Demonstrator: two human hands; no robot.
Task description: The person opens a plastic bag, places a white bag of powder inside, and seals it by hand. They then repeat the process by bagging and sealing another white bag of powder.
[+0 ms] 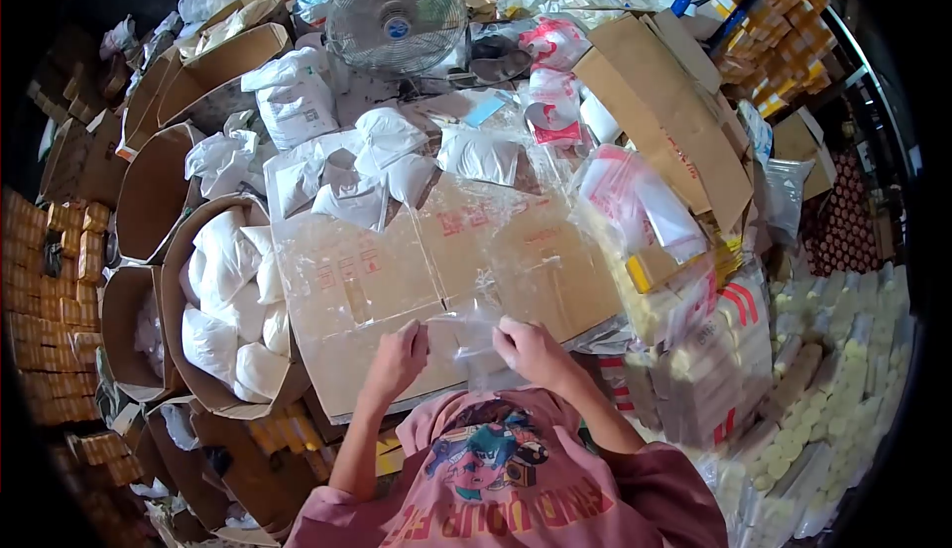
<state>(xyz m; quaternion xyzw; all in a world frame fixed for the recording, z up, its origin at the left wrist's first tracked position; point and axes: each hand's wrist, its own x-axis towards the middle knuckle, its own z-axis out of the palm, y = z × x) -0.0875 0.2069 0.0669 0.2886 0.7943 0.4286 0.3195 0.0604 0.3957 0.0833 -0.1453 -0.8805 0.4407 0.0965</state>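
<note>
A clear plastic bag (468, 338) stretches between my two hands, close to my chest above the cardboard-topped table (382, 285). My left hand (402, 352) is closed on one side of its edge. On the other side my right hand (526, 347) pinches the plastic. Beyond them on the cardboard lie several filled white bags, among them a plump one (480, 155) and another (353, 201) with its corner toward me. A small blue card (484, 110) lies behind these bags.
At the back stands a metal fan (397, 20). An open carton of white bags (230, 310) is at the left, beside more open cartons (154, 196). On the right are a tilted cardboard box (674, 112), a red-and-white plastic bundle (640, 201) and wrapped stacks (709, 369).
</note>
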